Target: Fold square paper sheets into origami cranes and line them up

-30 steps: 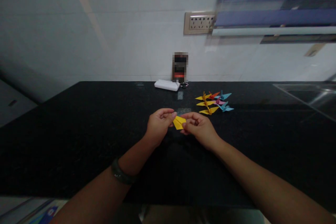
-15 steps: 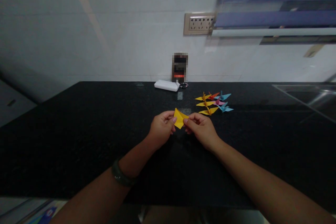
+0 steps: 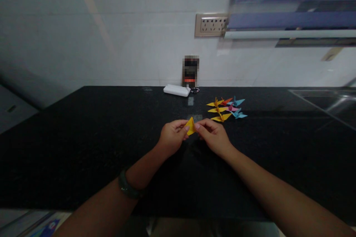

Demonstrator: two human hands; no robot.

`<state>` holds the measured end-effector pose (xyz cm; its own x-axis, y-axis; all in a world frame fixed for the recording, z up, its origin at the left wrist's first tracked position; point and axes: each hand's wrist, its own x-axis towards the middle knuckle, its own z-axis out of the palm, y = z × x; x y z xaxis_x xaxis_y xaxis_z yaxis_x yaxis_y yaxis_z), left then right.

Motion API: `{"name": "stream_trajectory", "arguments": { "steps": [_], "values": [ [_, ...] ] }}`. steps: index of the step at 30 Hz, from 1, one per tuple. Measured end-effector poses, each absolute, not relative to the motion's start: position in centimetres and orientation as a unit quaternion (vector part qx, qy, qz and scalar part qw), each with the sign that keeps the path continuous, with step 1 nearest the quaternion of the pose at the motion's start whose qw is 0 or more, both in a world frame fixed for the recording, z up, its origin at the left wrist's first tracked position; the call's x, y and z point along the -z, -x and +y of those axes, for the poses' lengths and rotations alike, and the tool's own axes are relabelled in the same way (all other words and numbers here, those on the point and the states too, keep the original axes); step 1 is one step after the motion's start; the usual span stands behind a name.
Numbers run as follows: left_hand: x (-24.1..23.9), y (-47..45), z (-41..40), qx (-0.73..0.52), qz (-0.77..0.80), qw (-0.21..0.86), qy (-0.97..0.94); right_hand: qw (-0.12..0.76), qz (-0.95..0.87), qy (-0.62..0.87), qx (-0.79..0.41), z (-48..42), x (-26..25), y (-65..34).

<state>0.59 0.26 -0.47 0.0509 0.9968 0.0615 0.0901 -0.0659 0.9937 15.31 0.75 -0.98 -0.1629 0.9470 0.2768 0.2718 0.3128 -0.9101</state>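
Note:
A small folded piece of yellow origami paper (image 3: pixel 190 126) is held up over the dark counter between my two hands. My left hand (image 3: pixel 174 137) pinches its left side, thumb in front and fingers behind. On the right edge, the thumb and fingers of my right hand (image 3: pixel 213 136) are closed on the paper too. Just beyond my right hand lie several folded paper cranes: yellow ones (image 3: pixel 221 117), an orange one (image 3: pixel 227 101), a pink one (image 3: pixel 230 107) and light blue ones (image 3: pixel 238 114).
The black countertop (image 3: pixel 83 148) runs back to a pale tiled wall. Against that wall are a white oblong case (image 3: pixel 177 90) and an upright dark object (image 3: pixel 190 70), blurred out. A sink (image 3: pixel 330 103) is set in at the right. A socket panel (image 3: pixel 211 24) hangs above.
The yellow paper has become narrower, its right part folded over toward the left. Both hands have drawn slightly closer together around it.

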Motion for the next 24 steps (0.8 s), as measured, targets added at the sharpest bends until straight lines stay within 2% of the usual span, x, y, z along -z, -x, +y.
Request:
{"name": "stream_trajectory", "arguments": {
  "steps": [13, 24],
  "values": [
    [0.69, -0.16, 0.47, -0.445, 0.514, 0.398, -0.616, 0.433, -0.671, 0.445, -0.404, 0.92, 1.05, -15.45],
    [0.84, -0.27, 0.35, -0.444, 0.494, 0.435, -0.608, 0.448, -0.650, 0.429, -0.438, 0.71, 0.99, -15.19]
  ]
}}
